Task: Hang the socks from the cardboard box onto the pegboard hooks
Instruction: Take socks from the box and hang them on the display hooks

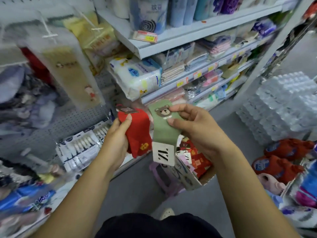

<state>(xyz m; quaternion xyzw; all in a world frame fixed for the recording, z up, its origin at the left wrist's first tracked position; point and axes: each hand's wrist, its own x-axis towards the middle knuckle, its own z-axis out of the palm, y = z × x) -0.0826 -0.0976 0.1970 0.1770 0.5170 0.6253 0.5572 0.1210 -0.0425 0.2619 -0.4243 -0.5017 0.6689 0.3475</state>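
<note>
The grey perforated pegboard (68, 124) stands left of the open brown cardboard box (188, 181) of socks. Above the box both forearms reach forward: the left hand (116, 140) grips a red fabric sock (139, 133), and the right hand (193, 127) pinches a green bear-faced sock (163, 129) between thumb and fingers, its white card tag (163, 153) dangling over the box

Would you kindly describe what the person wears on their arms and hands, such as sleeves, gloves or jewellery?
Both forearms are bare, with no sleeve in view. The left hand and right hand are ungloved, and no ring, watch or bracelet is visible. A black garment shows between the arms at the bottom edge.
</note>
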